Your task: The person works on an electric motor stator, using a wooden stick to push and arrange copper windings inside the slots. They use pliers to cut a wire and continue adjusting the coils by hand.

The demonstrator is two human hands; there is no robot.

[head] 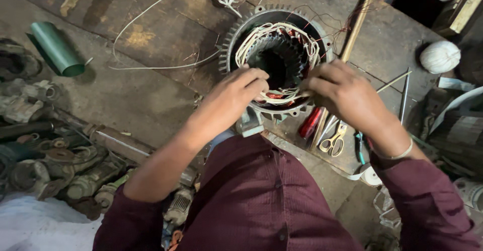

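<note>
Counter point(151, 95) first: a broad, stained wooden top, littered with loose white cord. On it, near its middle, sits the motor stator point(275, 62), a round finned metal housing standing open end up. It looks heavy and rigid, something to shift only by its ribbed outer shell, never by what lies inside. Within the bore runs a ring of white sleeved windings point(274, 32) with fine copper wire straying out at two o'clock; these seem soft, springy and easy to nick, best taken in small bunches between fingertips.

At the housing's six o'clock rim both hands work. The left hand point(234, 97) is curled, fingers pinched down on the white strands at seven o'clock. The right hand point(347, 92) is closed too, gripping the same bundle at five o'clock.

A long wooden stick point(358, 22) leans past the housing at three o'clock. A green roll point(56, 48) lies far off at nine o'clock, a ball of white string point(440, 56) at three. Scissors point(334, 141) and a red-handled tool point(310, 122) rest at five o'clock.
</note>
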